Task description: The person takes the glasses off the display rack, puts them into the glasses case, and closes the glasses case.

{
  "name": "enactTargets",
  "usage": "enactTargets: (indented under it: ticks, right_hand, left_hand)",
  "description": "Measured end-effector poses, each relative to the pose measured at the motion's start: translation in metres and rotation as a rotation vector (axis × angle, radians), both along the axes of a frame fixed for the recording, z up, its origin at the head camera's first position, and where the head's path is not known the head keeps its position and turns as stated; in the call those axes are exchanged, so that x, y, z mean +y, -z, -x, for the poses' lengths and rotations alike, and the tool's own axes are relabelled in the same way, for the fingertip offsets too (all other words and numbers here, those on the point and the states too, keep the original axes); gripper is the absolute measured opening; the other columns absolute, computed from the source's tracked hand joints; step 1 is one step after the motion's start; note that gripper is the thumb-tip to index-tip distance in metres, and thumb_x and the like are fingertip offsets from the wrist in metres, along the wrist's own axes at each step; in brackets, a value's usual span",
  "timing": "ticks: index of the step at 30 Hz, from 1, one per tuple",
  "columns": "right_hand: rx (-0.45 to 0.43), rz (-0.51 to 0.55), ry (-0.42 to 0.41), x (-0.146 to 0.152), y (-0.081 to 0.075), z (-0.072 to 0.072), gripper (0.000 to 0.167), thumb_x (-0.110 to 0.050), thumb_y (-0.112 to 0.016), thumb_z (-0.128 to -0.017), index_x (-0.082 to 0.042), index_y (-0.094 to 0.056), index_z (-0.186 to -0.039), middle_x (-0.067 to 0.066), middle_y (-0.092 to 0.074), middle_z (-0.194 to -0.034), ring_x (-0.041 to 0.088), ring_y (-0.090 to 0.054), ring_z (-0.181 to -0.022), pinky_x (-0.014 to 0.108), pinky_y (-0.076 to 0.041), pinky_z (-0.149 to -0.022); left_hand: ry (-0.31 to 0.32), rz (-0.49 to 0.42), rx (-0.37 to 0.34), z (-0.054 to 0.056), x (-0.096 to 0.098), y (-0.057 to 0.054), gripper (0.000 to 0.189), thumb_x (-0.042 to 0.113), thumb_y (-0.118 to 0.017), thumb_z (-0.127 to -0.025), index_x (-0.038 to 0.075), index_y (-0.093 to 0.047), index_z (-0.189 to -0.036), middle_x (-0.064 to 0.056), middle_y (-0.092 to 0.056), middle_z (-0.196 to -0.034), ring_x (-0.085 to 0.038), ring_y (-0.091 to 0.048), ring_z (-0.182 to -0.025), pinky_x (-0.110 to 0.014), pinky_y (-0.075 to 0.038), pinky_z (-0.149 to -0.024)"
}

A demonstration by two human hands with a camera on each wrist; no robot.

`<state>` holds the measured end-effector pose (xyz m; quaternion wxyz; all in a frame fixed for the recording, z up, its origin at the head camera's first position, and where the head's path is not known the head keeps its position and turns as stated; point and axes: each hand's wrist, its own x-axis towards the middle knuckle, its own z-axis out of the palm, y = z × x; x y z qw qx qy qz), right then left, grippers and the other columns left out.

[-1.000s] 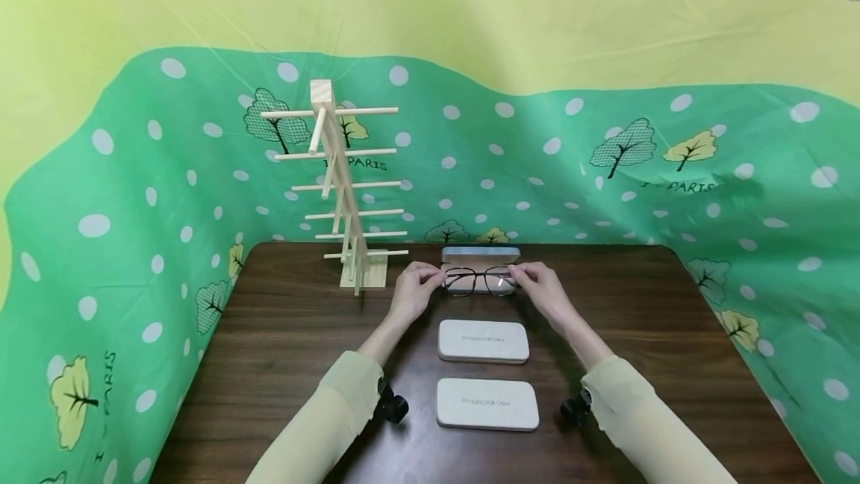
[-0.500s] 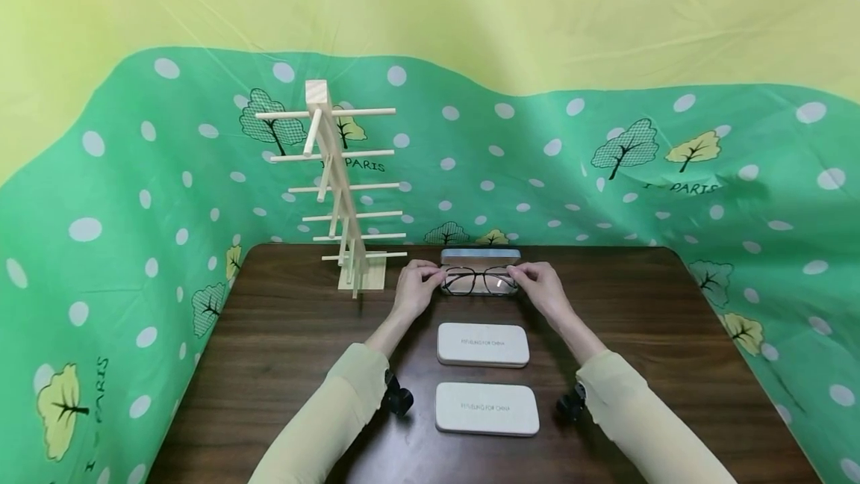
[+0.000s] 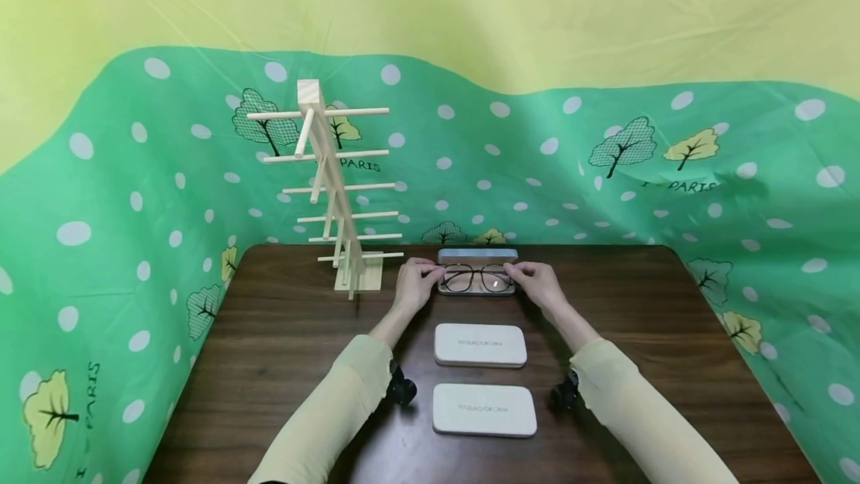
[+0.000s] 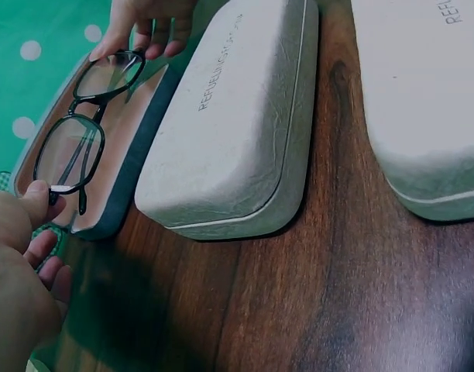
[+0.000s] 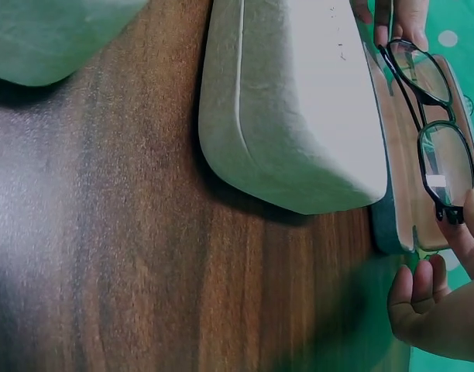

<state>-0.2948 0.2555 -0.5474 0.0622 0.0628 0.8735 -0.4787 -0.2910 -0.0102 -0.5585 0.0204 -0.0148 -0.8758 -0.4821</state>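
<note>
A pair of black-framed glasses is held at both ends over an open glasses case at the back of the table. My left hand pinches one end of the frame between thumb and finger; my right hand pinches the other end. In the left wrist view the glasses show their temples folded behind the lenses, above the case's pinkish lining. The right wrist view has the frame close above that lining; whether it touches is unclear.
Two closed white glasses cases lie in a row in front of the open one, between my forearms. A wooden rack with several pegs stands at the back left. Patterned green cloth hangs behind the dark wooden table.
The glasses have shifted slightly back and sit more within the open case's outline. Both hands keep their pinch. The head view has turned a little, so the rack appears farther left.
</note>
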Motion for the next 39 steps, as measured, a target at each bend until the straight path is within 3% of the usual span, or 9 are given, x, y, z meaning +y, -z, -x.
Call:
enactTargets:
  ticks: [8, 12, 23, 34, 39]
  right_hand:
    - [-0.054, 0.049, 0.025, -0.003, 0.007, 0.005, 0.043, -0.037, -0.064, -0.103, 0.001, -0.073, -0.12, 0.021, -0.066, -0.134, 0.036, -0.058, -0.129, 0.048, -0.045, -0.111]
    - [-0.088, 0.053, 0.038, -0.004, 0.008, 0.006, 0.043, -0.037, -0.063, -0.103, 0.002, -0.073, -0.12, 0.022, -0.065, -0.136, 0.037, -0.055, -0.131, 0.052, -0.042, -0.114]
    - [-0.112, 0.012, 0.017, -0.003, 0.008, 0.01, 0.045, -0.04, -0.063, -0.102, 0.002, -0.074, -0.117, 0.021, -0.064, -0.137, 0.036, -0.055, -0.131, 0.05, -0.043, -0.112]
    - [-0.103, -0.065, 0.0, 0.0, 0.011, 0.013, 0.042, -0.04, -0.062, -0.103, -0.001, -0.077, -0.107, 0.017, -0.067, -0.131, 0.028, -0.057, -0.113, 0.035, -0.044, -0.09]
    - [-0.103, -0.074, 0.007, 0.0, 0.012, 0.014, 0.039, -0.038, -0.062, -0.103, -0.002, -0.077, -0.111, 0.018, -0.067, -0.132, 0.029, -0.057, -0.114, 0.038, -0.046, -0.093]
  left_hand:
    - [-0.055, -0.006, -0.027, 0.005, 0.004, 0.008, 0.021, 0.025, -0.072, -0.097, 0.007, -0.083, -0.103, -0.012, -0.071, -0.121, -0.031, -0.062, -0.121, -0.044, -0.048, -0.107]
    - [-0.067, -0.017, -0.039, 0.007, 0.006, 0.01, 0.021, 0.024, -0.073, -0.096, 0.006, -0.083, -0.103, -0.013, -0.072, -0.12, -0.031, -0.063, -0.12, -0.044, -0.049, -0.106]
    - [-0.091, 0.005, -0.046, 0.009, 0.008, 0.01, 0.019, 0.023, -0.074, -0.096, 0.008, -0.083, -0.101, -0.012, -0.073, -0.117, -0.029, -0.066, -0.115, -0.043, -0.052, -0.102]
    - [-0.102, 0.051, -0.049, 0.011, 0.011, 0.013, 0.017, 0.023, -0.075, -0.095, 0.009, -0.084, -0.099, -0.01, -0.073, -0.116, -0.028, -0.064, -0.117, -0.042, -0.051, -0.102]
    - [-0.119, 0.051, -0.059, 0.011, 0.013, 0.014, 0.016, 0.025, -0.076, -0.094, 0.012, -0.084, -0.098, -0.008, -0.073, -0.115, -0.027, -0.062, -0.118, -0.041, -0.05, -0.102]
